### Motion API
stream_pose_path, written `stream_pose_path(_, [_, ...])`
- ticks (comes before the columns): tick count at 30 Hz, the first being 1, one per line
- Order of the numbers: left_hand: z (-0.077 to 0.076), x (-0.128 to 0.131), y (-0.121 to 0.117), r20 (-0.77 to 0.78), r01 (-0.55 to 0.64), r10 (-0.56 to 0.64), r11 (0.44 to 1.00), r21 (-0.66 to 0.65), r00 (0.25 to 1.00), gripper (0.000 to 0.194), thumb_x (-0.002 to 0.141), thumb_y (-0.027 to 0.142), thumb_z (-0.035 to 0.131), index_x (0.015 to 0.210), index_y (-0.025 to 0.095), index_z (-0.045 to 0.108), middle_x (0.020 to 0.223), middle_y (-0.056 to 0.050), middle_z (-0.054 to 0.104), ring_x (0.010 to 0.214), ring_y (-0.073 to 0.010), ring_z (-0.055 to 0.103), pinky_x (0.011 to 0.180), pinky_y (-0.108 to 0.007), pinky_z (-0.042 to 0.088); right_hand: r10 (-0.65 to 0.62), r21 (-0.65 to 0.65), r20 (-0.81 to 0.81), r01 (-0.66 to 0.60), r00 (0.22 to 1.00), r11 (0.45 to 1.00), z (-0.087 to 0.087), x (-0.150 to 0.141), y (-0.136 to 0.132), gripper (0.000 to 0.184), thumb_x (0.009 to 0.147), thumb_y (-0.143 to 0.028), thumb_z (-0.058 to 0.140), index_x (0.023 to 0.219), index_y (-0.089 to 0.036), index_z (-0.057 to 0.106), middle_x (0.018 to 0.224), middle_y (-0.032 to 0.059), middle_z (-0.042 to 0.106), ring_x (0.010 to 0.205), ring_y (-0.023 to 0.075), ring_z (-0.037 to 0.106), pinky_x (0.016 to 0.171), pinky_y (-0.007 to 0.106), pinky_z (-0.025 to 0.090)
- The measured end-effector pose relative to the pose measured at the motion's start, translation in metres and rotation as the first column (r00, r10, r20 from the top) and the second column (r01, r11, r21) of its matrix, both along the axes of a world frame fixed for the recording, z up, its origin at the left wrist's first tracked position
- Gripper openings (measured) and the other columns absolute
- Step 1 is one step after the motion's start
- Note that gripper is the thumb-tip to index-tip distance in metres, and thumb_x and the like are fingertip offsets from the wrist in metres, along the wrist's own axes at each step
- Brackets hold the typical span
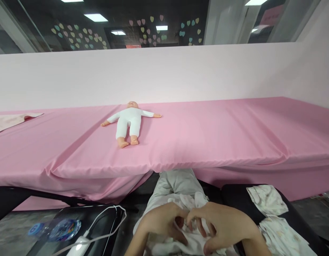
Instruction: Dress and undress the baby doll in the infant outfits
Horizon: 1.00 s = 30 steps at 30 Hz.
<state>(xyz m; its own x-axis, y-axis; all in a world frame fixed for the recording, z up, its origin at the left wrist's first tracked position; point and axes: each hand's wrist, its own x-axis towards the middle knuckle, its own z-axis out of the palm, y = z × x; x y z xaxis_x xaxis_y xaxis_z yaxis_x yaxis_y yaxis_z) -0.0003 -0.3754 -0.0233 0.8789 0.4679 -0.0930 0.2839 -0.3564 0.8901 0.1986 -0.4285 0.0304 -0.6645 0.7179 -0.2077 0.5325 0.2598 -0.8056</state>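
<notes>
My left hand (167, 221) and my right hand (222, 225) are over my lap, with their fingertips close together. The fingers of both hands are curved and apart, with gaps between thumb and fingers. I can make out nothing held in either one. Below and between them is bunched whitish cloth (192, 201), which I cannot tell for sure from clothing. Beyond the hands, a baby doll (129, 119) in a white suit lies on its back on the pink-covered table (207, 135), arms spread, feet towards me.
A folded pale cloth (12, 121) lies at the table's left end. At lower left, a plastic bottle (56, 229) and a white device with a cable (80, 245) rest on a black surface. Crumpled patterned cloths (268, 201) lie on a black seat to the right. A white wall (164, 76) stands behind.
</notes>
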Motion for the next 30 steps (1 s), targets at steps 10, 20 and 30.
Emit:
stream_pose_path(10, [0.024,-0.048,0.018,0.039,-0.536,0.554,0.782,0.317,0.831,0.026,0.061,0.004,0.045,0.073,0.016,0.063,0.053,0.006,0.032,0.052,-0.0093,0.034,0.054,-0.021,0.028,-0.405,0.138,0.035,0.397,0.913,0.907,-0.012,0.004,0.011,0.012,0.077,-0.026,0.054,0.087,-0.023,0.050,0.073,-0.0031,0.053,0.067,0.0133,0.049,0.058,0.023,0.035])
stream_pose_path(20, [0.078,-0.071,0.005,-0.227,-0.202,0.343,0.855,0.478,0.912,0.022,0.082,0.040,0.053,0.087,0.023,0.066,0.081,0.000,0.064,0.076,-0.0159,0.058,0.068,-0.024,0.039,-0.324,0.397,0.131,0.250,0.937,0.883,0.016,0.014,0.012,0.018,0.082,-0.028,0.052,0.067,-0.019,0.046,0.065,-0.0031,0.054,0.061,0.0120,0.046,0.058,0.025,0.031])
stream_pose_path(30, [0.065,-0.070,0.030,0.261,-0.552,0.614,0.348,0.758,0.745,0.016,0.069,0.010,0.046,0.055,0.017,0.044,0.056,0.003,0.048,0.055,-0.0099,0.047,0.055,-0.020,0.033,-0.396,0.577,0.283,0.174,0.874,0.798,0.010,0.018,0.018,0.020,0.081,-0.024,0.054,0.062,-0.018,0.053,0.074,0.0015,0.051,0.063,0.0132,0.048,0.056,0.028,0.032])
